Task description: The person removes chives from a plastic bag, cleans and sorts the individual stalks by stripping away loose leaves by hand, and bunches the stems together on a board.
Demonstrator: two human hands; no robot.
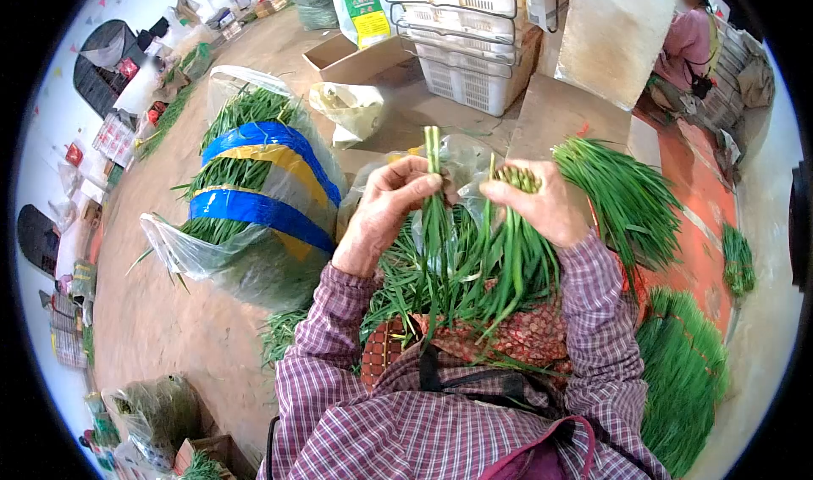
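My left hand point(391, 205) is closed round a few garlic chives point(433, 154), their pale cut ends pointing up and their leaves hanging down. Beside it, my right hand point(542, 200) grips a thicker bunch of garlic chives point(518, 260), with the stem ends packed together at the thumb. One thin stalk stands apart near the right thumb. Under both hands, loose garlic chives point(398, 285) spread over a red patterned cloth point(525, 332) on my lap. To the right of my right hand lies a larger pile of chives point(622, 196).
A clear plastic bag point(229, 268) of greens, wrapped in blue and yellow tape, lies at the left. Stacked white crates point(466, 82) stand ahead by a cardboard box point(351, 61). Trimmed greens point(682, 378) lie at lower right. Another person point(688, 44) sits at upper right.
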